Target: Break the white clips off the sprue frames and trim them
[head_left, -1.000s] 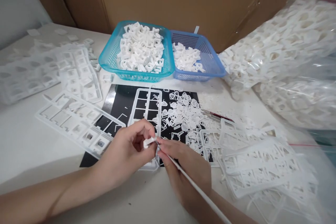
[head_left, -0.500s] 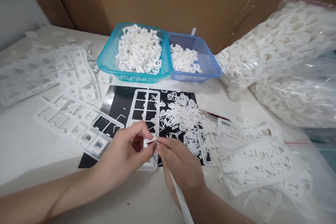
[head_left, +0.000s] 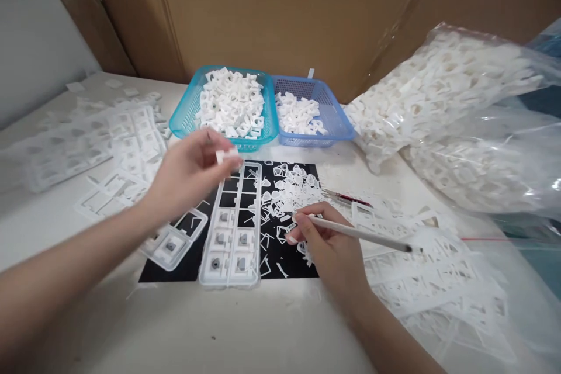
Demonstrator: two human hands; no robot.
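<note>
My left hand point(head_left: 197, 158) pinches a small white plastic piece point(head_left: 227, 155) between thumb and fingers, raised just in front of the turquoise basket point(head_left: 175, 123). In my right hand point(head_left: 333, 239) is a slim white pen-like tool point(head_left: 363, 231), gripped like a pencil; its working tip is hidden by the fingers. Between the hands a white moulded frame point(head_left: 259, 210) lies on a black mat point(head_left: 170, 269). White pieces sit in its nearer compartments, while dark mat shows through the farther ones. Thin white scraps point(head_left: 298, 187) are heaped on the mat beyond my right hand.
A blue basket point(head_left: 342, 123) with white pieces adjoins the turquoise one. Bulging clear bags point(head_left: 447, 87) of white parts stand at the right. Tweezers point(head_left: 346, 197) lie beside the scraps. Frames are stacked at left point(head_left: 70, 146) and right point(head_left: 442, 274), with cardboard point(head_left: 272, 17) behind.
My hands have moved apart. The left carried the small white piece up and away toward the turquoise basket; the right shifted right with the tool. The view has tilted slightly upward.
</note>
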